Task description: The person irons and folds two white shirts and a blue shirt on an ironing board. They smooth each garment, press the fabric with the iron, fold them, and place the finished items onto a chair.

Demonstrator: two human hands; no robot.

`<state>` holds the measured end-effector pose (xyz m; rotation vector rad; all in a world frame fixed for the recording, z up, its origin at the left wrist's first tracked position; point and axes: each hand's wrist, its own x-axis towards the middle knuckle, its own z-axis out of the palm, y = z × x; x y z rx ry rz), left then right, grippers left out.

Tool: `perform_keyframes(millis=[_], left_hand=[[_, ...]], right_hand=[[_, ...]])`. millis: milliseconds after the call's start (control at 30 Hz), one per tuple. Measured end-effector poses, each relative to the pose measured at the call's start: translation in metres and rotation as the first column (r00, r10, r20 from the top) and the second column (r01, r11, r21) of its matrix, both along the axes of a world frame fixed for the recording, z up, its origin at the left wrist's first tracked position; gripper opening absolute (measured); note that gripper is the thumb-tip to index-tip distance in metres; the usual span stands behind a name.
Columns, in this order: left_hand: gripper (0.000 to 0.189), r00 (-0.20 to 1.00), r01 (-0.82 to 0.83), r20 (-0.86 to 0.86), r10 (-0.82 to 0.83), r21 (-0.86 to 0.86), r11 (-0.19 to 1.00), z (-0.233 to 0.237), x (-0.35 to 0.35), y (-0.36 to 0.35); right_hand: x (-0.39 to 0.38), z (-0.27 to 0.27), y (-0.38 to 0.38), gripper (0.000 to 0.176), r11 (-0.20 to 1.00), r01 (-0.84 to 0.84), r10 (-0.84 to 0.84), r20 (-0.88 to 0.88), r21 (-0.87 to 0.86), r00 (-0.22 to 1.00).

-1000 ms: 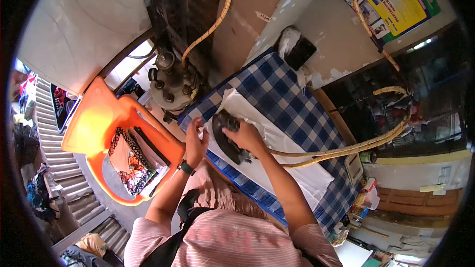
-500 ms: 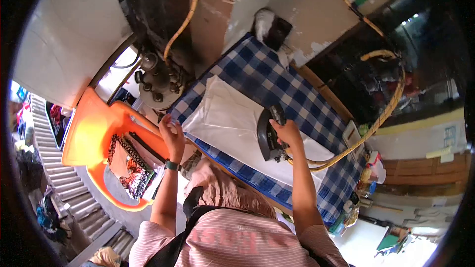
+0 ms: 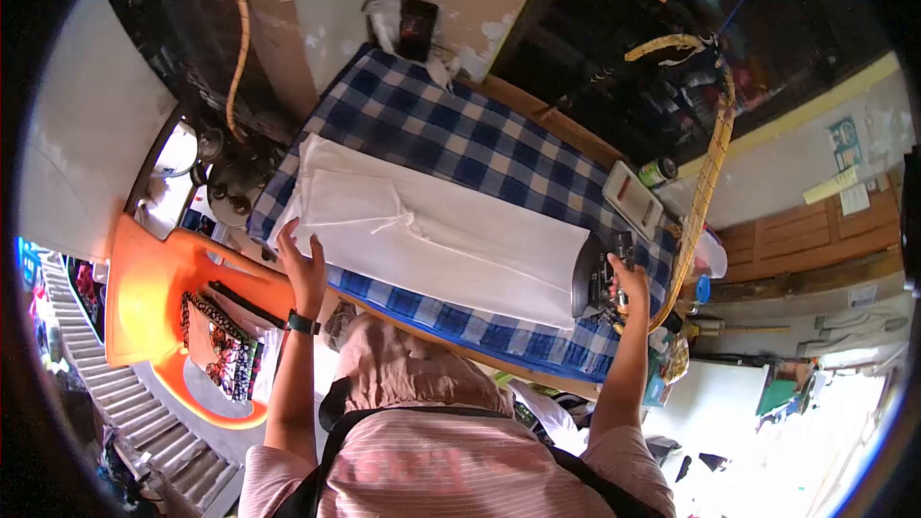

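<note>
A long, folded white garment (image 3: pixel 460 254), with thin ties knotted near its upper part, lies on a blue-and-white checked cloth (image 3: pixel 384 86). My right hand (image 3: pixel 628 284) is closed round the handle of a black iron (image 3: pixel 589 278), whose soleplate sits at the garment's right end. A yellow-wrapped cord (image 3: pixel 708 168) runs from the iron up to the right. At the garment's left end is my left hand (image 3: pixel 303 270), fingers apart and holding nothing, fingertips right by the white edge. A dark watch is on that wrist.
An orange plastic chair (image 3: pixel 144 278) on the left bears folded patterned clothes (image 3: pixel 223 350). Behind it stands a round metal object with knobs (image 3: pixel 235 187). A white tray-like stand (image 3: pixel 631 198) and a green can (image 3: pixel 657 171) are at the table's far right.
My right hand has slid the iron rightward along the garment to its right end. The left hand stays open by the left end, and the whole view has shifted.
</note>
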<state>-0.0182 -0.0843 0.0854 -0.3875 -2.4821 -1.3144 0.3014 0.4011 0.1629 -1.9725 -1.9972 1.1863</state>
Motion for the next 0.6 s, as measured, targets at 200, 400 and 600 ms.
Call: perform_keyframes(millis=[200,400,600], left_hand=[[0.057,0.967,0.254,-0.002,-0.256,-0.119,0.96,-0.011,0.02,0.032],[0.068,0.895,0.428,0.02,-0.445,-0.314,0.848,-0.043,0.011,0.088],[0.072,0.826,0.508,0.001,-0.563,-0.436,0.743,-0.044,0.018,0.137]], right_hand=[[0.024,-0.021,-0.004,0.053,0.374,-0.451,-0.064,0.507,0.811,0.859],[-0.003,-0.127,-0.085,0.059,0.749,-0.423,0.132,0.51,0.51,0.85],[-0.001,-0.146,-0.069,0.042,0.892,-0.149,0.216,-0.113,0.427,0.97]])
